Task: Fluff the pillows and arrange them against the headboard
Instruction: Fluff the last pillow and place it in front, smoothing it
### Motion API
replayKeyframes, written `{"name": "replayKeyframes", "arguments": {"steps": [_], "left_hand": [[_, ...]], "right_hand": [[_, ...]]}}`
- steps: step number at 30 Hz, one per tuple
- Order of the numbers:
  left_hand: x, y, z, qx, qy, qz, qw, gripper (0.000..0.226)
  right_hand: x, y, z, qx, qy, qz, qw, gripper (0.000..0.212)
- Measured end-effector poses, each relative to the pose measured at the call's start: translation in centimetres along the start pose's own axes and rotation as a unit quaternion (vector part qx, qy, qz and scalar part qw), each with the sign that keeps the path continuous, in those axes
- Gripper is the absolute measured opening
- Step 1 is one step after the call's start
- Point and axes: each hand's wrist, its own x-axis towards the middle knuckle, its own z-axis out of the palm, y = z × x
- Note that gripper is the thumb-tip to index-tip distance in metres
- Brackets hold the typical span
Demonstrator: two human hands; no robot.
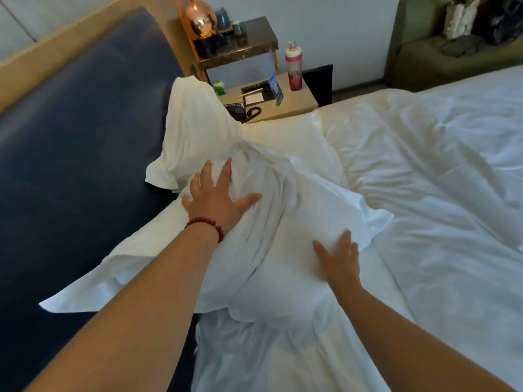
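Observation:
A white pillow (pixel 283 222) lies crumpled on the bed, close to the dark blue padded headboard (pixel 85 137). My left hand (pixel 218 196), with a red bead bracelet at the wrist, presses flat on the pillow's upper left side, fingers spread. My right hand (pixel 338 261) presses on the pillow's lower right side with straight fingers; it looks slightly blurred. A second white pillow (pixel 198 120) stands upright against the headboard just beyond. A third pillow (pixel 294 137) lies flat behind them, near the nightstand.
A wooden nightstand (pixel 294 106) beyond the pillows holds a telephone (pixel 240 111), a notepad and a red-capped bottle (pixel 294 67). A copper lamp (pixel 201 18) stands on a shelf above. The rumpled white duvet (pixel 424 179) covers the bed to the right. A green armchair (pixel 441 49) sits far right.

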Motion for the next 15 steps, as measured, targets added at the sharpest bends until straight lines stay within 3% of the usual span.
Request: {"name": "replayKeyframes", "arguments": {"steps": [3, 6, 10, 15], "left_hand": [[1.2, -0.3, 1.4, 0.005, -0.006, -0.006, 1.0, 0.098], [2.2, -0.6, 2.7, 0.008, -0.003, -0.009, 1.0, 0.1], [2.8, -0.9, 4.0, 0.002, 0.0, -0.012, 1.0, 0.102], [3.2, -1.0, 4.2, -0.01, 0.002, -0.016, 1.0, 0.107]], "right_hand": [[0.8, 2.0, 1.0, 0.214, -0.025, 0.094, 0.972, 0.118], [1.9, 4.5, 2.3, 0.345, -0.05, 0.152, 0.925, 0.127], [2.3, 5.4, 3.8, 0.449, -0.089, 0.151, 0.876, 0.087], [2.7, 3.4, 4.9, 0.437, 0.005, 0.197, 0.878, 0.069]]}}
